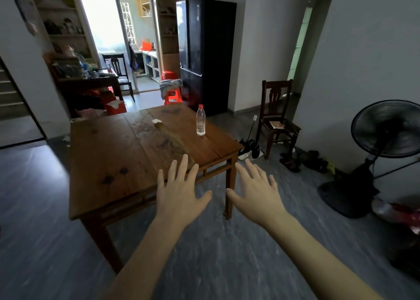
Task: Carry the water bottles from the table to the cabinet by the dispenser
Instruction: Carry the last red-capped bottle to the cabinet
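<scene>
I'm in a home: a wooden worktop (118, 154), black fridge (205, 50), chair (276, 115), fan (386, 129), cluttered shelves (66, 25).

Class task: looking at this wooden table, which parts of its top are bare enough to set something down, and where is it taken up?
The left half of the table is bare, as is the near edge by the left hand. Taken: the far right, where the bottle stands, and the far middle, with a crumpled scrap.

1. daylight floods in through the glass doorway (106, 27) at the back, blown out to white.
2. the rest of the room is dim, and the fan (386, 129) corner lies in deep shadow.
3. a pale glare patch lies on the floor (52, 159).
4. wide-angle bending and soft blur at the edges.
</scene>
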A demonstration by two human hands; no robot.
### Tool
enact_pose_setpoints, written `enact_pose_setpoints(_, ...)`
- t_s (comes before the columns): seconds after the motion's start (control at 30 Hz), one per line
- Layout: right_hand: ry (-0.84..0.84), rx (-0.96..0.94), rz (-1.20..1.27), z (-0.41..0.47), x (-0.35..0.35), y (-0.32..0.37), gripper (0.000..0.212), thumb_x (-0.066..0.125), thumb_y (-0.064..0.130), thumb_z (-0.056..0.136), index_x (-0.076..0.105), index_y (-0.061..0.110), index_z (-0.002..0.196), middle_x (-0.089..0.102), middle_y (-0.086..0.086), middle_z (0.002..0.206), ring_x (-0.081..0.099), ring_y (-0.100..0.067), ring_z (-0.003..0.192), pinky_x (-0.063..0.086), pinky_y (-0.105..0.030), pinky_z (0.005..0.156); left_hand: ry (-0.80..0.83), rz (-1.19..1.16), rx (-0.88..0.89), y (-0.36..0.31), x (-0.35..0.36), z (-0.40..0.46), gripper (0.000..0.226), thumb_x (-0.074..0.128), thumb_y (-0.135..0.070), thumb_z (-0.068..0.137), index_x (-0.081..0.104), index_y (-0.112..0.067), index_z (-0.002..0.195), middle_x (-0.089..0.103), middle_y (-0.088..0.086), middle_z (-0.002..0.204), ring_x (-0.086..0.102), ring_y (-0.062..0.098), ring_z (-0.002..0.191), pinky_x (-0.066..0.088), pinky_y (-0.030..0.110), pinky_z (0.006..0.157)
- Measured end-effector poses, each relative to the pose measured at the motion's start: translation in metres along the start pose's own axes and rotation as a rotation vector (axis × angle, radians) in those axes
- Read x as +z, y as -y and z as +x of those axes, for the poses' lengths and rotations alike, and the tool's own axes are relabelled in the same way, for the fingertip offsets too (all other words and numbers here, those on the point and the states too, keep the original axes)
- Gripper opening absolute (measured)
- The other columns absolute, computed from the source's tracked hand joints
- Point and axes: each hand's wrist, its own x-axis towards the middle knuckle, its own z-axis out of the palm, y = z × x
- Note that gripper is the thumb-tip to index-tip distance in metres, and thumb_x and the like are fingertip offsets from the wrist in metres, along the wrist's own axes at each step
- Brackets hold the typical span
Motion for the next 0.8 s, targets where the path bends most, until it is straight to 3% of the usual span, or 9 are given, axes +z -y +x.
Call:
enact_pose_setpoints(0.37, 0.017, -0.015, 0.014, 0.137, 0.016, -0.022, 0.075, 0.041, 0.06, 0.096, 0.011, 0.029, 0.158, 0.003, 0.0, 0.168, 0.003, -0.023, 0.154, 0.007, -0.054, 0.123, 0.038, 0.019, -0.015, 0.007, 0.037, 0.125, 0.082, 0.035, -0.072, 0.096, 0.01, -0.033, 0.163, -0.015, -0.002, 0.172, -0.008, 0.024, 0.159, -0.002, 0.053, 0.126)
enact_pose_setpoints(0.8, 0.025, -0.029, 0.07, 0.346, 0.018, -0.098, 0.075, 0.044, 0.057, 0.095, 0.016, 0.027, 0.157, 0.006, 0.0, 0.167, 0.005, -0.024, 0.154, 0.008, -0.053, 0.123, 0.02, 0.046, -0.047, -0.043, 0.072, 0.331, 0.08, 0.039, -0.071, 0.096, 0.012, -0.035, 0.162, -0.012, -0.003, 0.172, -0.006, 0.024, 0.16, -0.004, 0.052, 0.126)
